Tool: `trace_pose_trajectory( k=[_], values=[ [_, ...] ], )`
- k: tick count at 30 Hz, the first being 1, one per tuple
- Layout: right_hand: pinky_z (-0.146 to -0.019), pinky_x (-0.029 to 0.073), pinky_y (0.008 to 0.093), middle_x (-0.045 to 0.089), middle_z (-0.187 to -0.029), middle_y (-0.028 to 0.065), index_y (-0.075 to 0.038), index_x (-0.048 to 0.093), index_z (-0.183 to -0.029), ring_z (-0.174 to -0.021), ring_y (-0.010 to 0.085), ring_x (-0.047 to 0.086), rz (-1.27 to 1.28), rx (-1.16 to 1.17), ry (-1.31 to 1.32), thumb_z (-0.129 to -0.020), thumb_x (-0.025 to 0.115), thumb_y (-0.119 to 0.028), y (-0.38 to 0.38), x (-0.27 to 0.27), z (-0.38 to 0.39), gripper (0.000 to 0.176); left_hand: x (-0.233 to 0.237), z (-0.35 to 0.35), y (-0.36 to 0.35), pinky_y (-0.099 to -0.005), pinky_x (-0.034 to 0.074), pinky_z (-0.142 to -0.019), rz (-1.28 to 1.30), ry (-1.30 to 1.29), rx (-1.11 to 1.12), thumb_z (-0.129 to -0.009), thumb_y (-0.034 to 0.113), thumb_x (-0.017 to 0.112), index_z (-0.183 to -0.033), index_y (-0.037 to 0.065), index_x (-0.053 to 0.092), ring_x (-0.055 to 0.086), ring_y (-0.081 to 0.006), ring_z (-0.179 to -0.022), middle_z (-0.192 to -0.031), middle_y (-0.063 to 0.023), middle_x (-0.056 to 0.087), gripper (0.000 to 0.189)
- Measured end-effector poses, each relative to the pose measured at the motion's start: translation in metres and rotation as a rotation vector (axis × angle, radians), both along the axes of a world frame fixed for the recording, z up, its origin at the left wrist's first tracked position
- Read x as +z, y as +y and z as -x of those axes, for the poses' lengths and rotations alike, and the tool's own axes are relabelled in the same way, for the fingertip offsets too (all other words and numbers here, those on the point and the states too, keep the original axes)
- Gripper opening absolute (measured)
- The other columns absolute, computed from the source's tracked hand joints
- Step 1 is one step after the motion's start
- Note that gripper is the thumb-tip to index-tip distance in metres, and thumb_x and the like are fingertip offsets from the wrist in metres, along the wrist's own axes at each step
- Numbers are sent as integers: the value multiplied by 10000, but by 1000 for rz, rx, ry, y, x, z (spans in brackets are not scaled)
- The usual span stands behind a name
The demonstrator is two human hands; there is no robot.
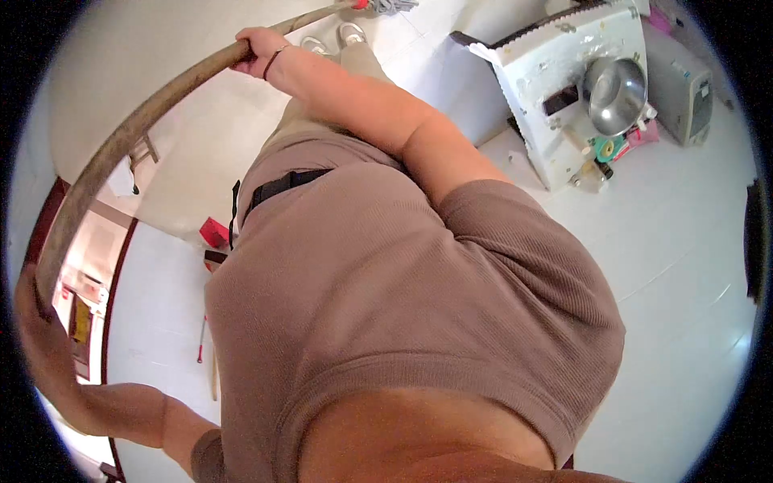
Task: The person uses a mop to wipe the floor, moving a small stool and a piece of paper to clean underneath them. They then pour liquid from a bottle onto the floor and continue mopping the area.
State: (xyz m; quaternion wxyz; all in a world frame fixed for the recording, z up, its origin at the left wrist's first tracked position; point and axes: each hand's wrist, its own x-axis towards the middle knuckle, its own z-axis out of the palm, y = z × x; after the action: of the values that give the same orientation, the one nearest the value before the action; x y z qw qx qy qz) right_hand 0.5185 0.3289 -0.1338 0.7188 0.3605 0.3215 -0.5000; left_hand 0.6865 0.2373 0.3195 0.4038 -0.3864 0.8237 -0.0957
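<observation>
A mop with a long wooden handle curves across the left side of the head view, bent by the wide lens. Its grey strand head and red collar show at the top edge. My right hand, with a dark band at the wrist, is closed round the handle toward the mop-head end. At the far left, my left hand grips the upper part of the handle. That hand is dim and its fingers are partly hidden. My shoes stand on the pale floor a little short of the mop head.
At the upper right, a white table holds a metal bowl, a dark phone-like object and small items. Beside it stands a grey-white boxy appliance. A red object is at my left, near a doorway.
</observation>
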Motion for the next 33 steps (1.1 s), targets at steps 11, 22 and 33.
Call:
trace_pose_trajectory(
  k=[11, 22, 33],
  values=[
    [-538, 473, 396, 480, -739, 118, -37, 412, -793, -655, 261, 505, -220, -199, 105, -732, 489, -137, 109, -104, 150, 140, -107, 245, -1, -329, 384, -376, -161, 28, -574, -563, 21, 555, -631, 85, 612, 539, -190, -435, -578, -170, 558, 109],
    [-584, 497, 381, 492, -788, 120, -31, 418, -838, -709, 254, 512, -635, -215, 222, -719, 536, -139, 283, -133, 197, 199, -234, 265, 97, -411, 424, -605, -434, 196, -419, -684, 8, 464, -817, 85, 552, 555, -317, -713, -755, -139, 575, 177],
    [-528, 522, 371, 513, -704, 132, 30, 423, -759, -593, 255, 560, -840, -239, 219, -734, 395, -114, 420, -142, 193, 149, -312, 300, 201, -359, 456, -557, -783, 425, -876, -684, 77, 480, -705, 45, 541, 578, -267, -635, -648, -120, 567, 72]
  ],
)
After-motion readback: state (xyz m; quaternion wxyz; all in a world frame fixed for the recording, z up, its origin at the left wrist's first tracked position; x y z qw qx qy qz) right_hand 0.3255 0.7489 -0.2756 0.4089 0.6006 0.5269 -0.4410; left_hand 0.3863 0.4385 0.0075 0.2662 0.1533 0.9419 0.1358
